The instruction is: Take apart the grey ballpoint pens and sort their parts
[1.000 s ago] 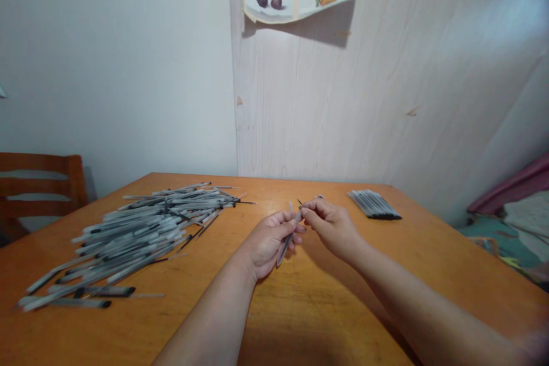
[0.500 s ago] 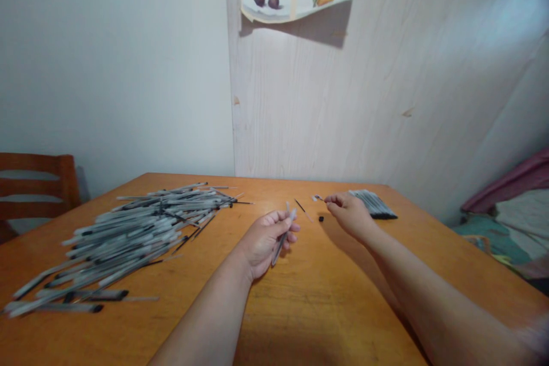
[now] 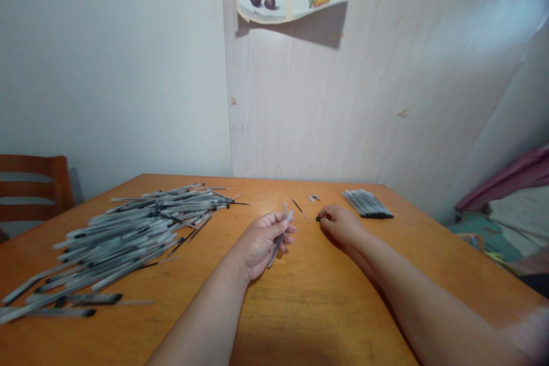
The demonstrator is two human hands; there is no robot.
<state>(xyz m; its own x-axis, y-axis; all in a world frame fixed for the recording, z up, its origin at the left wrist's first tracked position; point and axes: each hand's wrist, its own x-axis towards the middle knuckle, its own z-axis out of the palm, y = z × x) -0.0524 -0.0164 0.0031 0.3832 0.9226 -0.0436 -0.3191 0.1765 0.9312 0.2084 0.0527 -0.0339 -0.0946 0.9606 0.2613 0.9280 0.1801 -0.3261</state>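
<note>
At two o'clock from the left hand (image 3: 259, 243), whose fingers pinch a pale pen barrel (image 3: 276, 247) aligned seven to one o'clock, a small black cap (image 3: 318, 219) sits at the nearer right hand's (image 3: 342, 225) pinching fingertips.

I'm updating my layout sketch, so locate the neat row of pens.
In the head view, the row of pens lies at the far right of the table, beyond and to the right of the right hand.
</note>
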